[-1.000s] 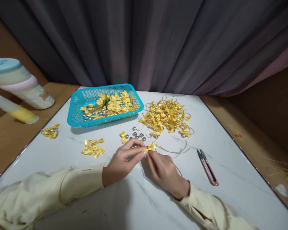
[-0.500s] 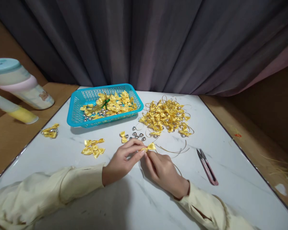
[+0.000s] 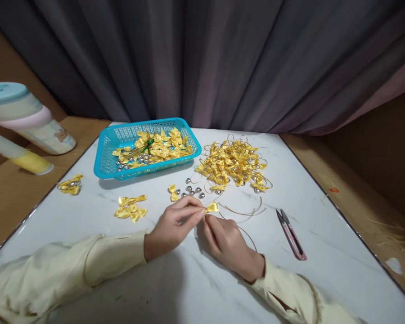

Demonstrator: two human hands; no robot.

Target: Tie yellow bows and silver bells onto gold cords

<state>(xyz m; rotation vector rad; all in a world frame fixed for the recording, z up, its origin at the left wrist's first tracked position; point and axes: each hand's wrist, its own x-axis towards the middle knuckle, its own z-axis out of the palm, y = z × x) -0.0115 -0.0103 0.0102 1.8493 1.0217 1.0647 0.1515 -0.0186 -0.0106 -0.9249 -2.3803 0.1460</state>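
My left hand (image 3: 170, 227) and my right hand (image 3: 227, 240) meet near the middle of the white marble table (image 3: 324, 225). Both pinch one small yellow ribbon bow (image 3: 212, 207) between their fingertips. A thin gold cord (image 3: 246, 234) loops from the bow past my right hand. Just beyond the hands lie several small silver heart charms (image 3: 191, 191) and a single yellow bow (image 3: 173, 192). A few loose bows (image 3: 131, 208) sit to the left of my left hand.
A turquoise basket (image 3: 108, 157) holding bows and charms stands at the back left. A heap of finished bows with gold loops (image 3: 234, 164) lies beside it. Pink thread snips (image 3: 292, 235) rest at the right. A bottle (image 3: 23, 117), a tube (image 3: 20, 155) and another bow bundle (image 3: 70, 184) lie left.
Both hands stay in place on the bow; the right hand has shifted slightly left and the gold cord now shows looping past it.
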